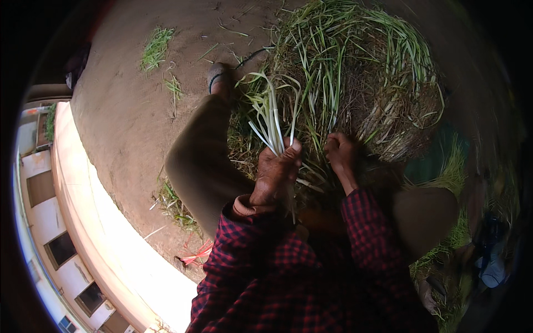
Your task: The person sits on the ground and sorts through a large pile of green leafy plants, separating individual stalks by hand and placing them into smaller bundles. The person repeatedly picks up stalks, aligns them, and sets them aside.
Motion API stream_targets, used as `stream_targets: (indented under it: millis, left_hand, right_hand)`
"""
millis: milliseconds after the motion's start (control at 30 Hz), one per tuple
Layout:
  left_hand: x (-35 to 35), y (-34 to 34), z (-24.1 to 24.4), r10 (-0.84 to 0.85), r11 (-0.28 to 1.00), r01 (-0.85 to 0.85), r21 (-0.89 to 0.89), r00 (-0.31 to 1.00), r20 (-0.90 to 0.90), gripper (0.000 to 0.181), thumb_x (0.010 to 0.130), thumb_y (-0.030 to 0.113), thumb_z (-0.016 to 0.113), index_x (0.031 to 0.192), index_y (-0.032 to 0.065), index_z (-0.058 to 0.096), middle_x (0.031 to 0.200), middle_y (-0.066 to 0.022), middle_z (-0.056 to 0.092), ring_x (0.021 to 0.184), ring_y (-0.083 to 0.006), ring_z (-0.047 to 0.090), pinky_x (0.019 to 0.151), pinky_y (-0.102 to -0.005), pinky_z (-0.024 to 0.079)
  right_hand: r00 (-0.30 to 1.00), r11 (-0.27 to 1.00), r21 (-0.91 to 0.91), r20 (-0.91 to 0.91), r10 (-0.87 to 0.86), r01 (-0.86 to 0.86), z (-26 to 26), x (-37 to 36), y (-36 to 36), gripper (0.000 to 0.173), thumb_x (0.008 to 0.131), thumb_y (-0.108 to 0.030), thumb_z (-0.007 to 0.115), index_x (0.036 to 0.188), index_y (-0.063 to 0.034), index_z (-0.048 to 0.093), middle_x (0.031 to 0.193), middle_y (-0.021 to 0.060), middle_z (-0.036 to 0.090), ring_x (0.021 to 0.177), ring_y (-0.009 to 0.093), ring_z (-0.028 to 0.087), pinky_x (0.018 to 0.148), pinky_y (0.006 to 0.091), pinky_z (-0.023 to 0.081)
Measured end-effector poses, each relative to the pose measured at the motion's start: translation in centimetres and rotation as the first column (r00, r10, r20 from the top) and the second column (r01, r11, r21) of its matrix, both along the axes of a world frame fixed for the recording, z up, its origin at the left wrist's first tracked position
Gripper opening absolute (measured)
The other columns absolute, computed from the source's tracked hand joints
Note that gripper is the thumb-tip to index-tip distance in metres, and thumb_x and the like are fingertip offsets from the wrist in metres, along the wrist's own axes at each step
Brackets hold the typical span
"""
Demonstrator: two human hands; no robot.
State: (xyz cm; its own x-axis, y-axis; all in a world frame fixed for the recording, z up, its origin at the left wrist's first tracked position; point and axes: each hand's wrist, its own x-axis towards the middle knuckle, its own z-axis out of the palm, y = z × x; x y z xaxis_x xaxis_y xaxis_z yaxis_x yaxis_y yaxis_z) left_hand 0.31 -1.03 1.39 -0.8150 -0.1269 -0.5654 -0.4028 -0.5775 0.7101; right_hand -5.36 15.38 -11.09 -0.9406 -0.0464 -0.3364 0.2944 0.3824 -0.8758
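Note:
My left hand [277, 172] is closed around a small bunch of long-leaved vegetable stalks [272, 120], which look like green garlic or spring onions. Their white shafts stick up above the thumb, and the pale green leaf ends bend over at the top. Some thin strands hang below the fist. To its right, my right hand [342, 152] has its fingers curled in at the near edge of a large heap of the same plants [325, 79]. Whether a stalk is pinched in those fingers is hidden.
My bent left leg [200, 145] and right knee [424, 216] flank the work. Cut leaves [157, 48] lie on the bare earth floor [120, 104]. Red strips [199, 253] lie at lower left. More greens [452, 175] are at right. Beyond a sunlit strip stands a building [46, 208].

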Motion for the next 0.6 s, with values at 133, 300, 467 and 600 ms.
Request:
stream_targets:
  millis: [133,300,467,600]
  left_hand:
    - [0.1,0.0,0.1,-0.051,0.998,0.051,-0.021,0.998,-0.022,0.02,0.078,0.013,0.067,0.093,0.0072,0.055,0.061,0.0042,0.051,0.042,-0.0038,0.039,0.038,-0.0176,0.029]
    - [-0.1,0.3,0.5,-0.015,1.0,0.017,0.022,0.993,-0.114,0.027,0.076,0.0,0.066,0.1,0.0047,0.055,0.075,0.0011,0.058,0.062,-0.0066,0.052,0.054,-0.0196,0.042]
    - [0.0,0.7,-0.4,0.015,1.0,-0.02,-0.023,0.981,-0.195,0.036,0.075,0.002,0.068,0.108,0.0061,0.053,0.08,0.0015,0.06,0.065,-0.0056,0.053,0.055,-0.0188,0.042]
    - [0.2,0.9,-2.0,-0.021,0.983,-0.027,-0.181,0.967,-0.255,0.039,0.074,-0.001,0.067,0.11,0.0036,0.051,0.088,-0.0007,0.059,0.078,-0.0095,0.055,0.07,-0.0236,0.046]
  right_hand:
    - [0.988,0.95,-0.297,0.085,0.131,-0.101,8.4,0.5,-2.0,0.025,0.086,-0.026,0.056,0.092,-0.0016,0.059,0.071,-0.0002,0.056,0.062,0.006,0.049,0.057,0.0225,0.041]
    - [0.958,0.913,-0.32,0.047,0.283,-0.254,11.1,0.6,-2.4,0.026,0.086,-0.028,0.057,0.09,-0.0027,0.06,0.069,-0.0026,0.054,0.063,0.005,0.048,0.056,0.0213,0.039]
    - [0.942,0.888,-0.351,0.043,0.333,-0.298,11.6,0.6,-3.4,0.025,0.084,-0.027,0.059,0.087,-0.0024,0.06,0.069,0.0012,0.057,0.064,0.008,0.052,0.058,0.0239,0.042]
    - [0.898,0.876,-0.228,0.007,0.439,-0.426,11.9,-0.2,-3.4,0.022,0.081,-0.024,0.061,0.082,-0.0017,0.061,0.071,0.0019,0.058,0.065,0.01,0.053,0.061,0.0252,0.043]
